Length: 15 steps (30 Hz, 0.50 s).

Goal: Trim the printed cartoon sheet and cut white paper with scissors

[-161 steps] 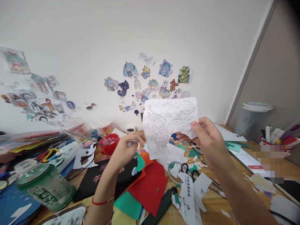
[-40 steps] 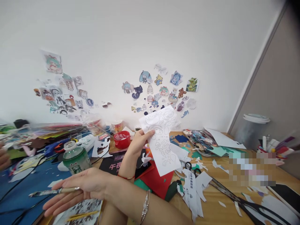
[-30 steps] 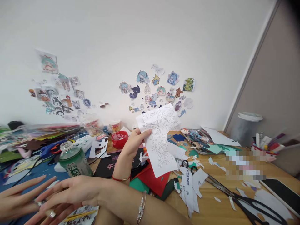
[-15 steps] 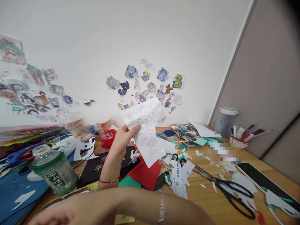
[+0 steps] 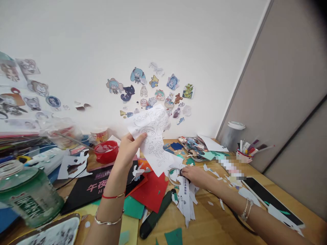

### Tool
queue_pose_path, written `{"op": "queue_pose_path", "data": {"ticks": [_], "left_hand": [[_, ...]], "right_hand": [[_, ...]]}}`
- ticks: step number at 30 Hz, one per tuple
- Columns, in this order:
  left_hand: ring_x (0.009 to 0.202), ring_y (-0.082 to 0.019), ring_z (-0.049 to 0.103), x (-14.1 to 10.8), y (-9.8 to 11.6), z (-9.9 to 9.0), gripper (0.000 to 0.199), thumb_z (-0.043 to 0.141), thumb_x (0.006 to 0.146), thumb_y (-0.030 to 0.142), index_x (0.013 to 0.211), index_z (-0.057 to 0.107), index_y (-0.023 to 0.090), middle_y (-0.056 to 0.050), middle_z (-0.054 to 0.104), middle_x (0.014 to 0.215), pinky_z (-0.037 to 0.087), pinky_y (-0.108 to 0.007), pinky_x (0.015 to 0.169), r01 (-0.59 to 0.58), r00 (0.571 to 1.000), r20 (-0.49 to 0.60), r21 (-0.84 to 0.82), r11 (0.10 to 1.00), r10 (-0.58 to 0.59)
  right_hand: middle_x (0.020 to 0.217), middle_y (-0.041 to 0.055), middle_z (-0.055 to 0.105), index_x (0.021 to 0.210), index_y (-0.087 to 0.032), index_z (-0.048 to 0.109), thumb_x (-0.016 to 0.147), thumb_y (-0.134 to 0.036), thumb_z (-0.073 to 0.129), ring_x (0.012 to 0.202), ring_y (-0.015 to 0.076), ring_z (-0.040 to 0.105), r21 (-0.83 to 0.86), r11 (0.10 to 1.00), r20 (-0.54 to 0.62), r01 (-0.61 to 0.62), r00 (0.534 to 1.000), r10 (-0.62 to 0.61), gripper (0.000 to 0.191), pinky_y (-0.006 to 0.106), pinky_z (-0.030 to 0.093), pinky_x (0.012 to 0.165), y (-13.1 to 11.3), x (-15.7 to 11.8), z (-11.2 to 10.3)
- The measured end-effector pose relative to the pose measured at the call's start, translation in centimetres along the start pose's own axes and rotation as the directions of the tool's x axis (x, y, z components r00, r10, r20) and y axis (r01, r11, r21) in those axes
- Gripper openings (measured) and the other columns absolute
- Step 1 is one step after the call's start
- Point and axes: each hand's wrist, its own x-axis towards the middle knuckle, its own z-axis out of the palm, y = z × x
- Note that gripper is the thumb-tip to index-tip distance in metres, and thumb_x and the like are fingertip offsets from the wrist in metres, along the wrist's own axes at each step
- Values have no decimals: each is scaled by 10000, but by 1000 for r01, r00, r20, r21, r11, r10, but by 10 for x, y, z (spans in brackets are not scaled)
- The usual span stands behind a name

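My left hand (image 5: 130, 148) pinches a white sheet of paper (image 5: 150, 136) between thumb and fingers, raised above the table. Black line drawings cover the sheet, and its right edge is cut unevenly. On the table to its right, my right hand (image 5: 194, 175) has its fingers closed at the black handle of a small pair of scissors (image 5: 181, 172); most of the scissors is hidden. Just left of those fingertips lies a ring-shaped roll (image 5: 169, 177). Cut white paper strips (image 5: 184, 197) lie below the right hand. Larger scissors (image 5: 236, 214) are mostly covered by my right forearm.
A green-labelled jar (image 5: 33, 200) and a paint-stained tray (image 5: 61, 231) stand at the left. A red bowl (image 5: 106, 154) is behind the black folder (image 5: 99, 183). Red paper (image 5: 150, 190), a dark green marker-like tool (image 5: 155, 217), a tablet (image 5: 273, 200) and a pen cup (image 5: 244, 156) surround the hands.
My right hand has swung from the lower left, across my left arm, to the small scissors on the right. The sheet stays raised in my left hand. The view has shifted right.
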Motion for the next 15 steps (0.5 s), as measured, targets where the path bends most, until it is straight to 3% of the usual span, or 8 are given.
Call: {"op": "queue_pose_path", "data": {"ticks": [4, 10, 13, 15], "left_hand": [[877, -211, 646, -3, 4, 3, 288, 708, 646, 288, 899, 685, 155, -66, 715, 937, 509, -269, 723, 13, 1000, 3, 8, 1000, -13], [859, -215, 655, -4, 7, -1, 279, 701, 657, 292, 903, 688, 161, -77, 713, 945, 521, -273, 700, 17, 1000, -16, -5, 1000, -17], [874, -212, 655, -5, 10, 0, 267, 708, 654, 285, 895, 691, 172, -68, 713, 952, 525, -269, 714, 9, 999, -35, -49, 999, -10], [900, -209, 649, -7, 12, 1, 259, 710, 654, 285, 890, 691, 181, -61, 709, 972, 525, -271, 741, -11, 998, -54, -87, 996, 6]], "right_hand": [[866, 29, 601, 871, -121, 586, 865, -130, 497, 821, 154, 571, -83, 996, -32, 42, 999, -44, 90, 325, 462, 740, 13, -1, 3], [877, 81, 591, 908, -156, 570, 737, 1, 478, 859, 215, 543, -143, 989, -217, -45, 976, 13, 250, 325, 395, 739, 56, -20, -37], [1025, 132, 547, 1007, -143, 510, 668, -82, 577, 969, 277, 508, -98, 978, -366, -184, 921, 137, 351, 383, 379, 824, 76, -33, -61], [1085, 172, 497, 1061, -119, 441, 682, -227, 625, 1012, 304, 484, -22, 956, -479, -293, 842, 247, 435, 406, 379, 852, 80, -38, -74]]}}
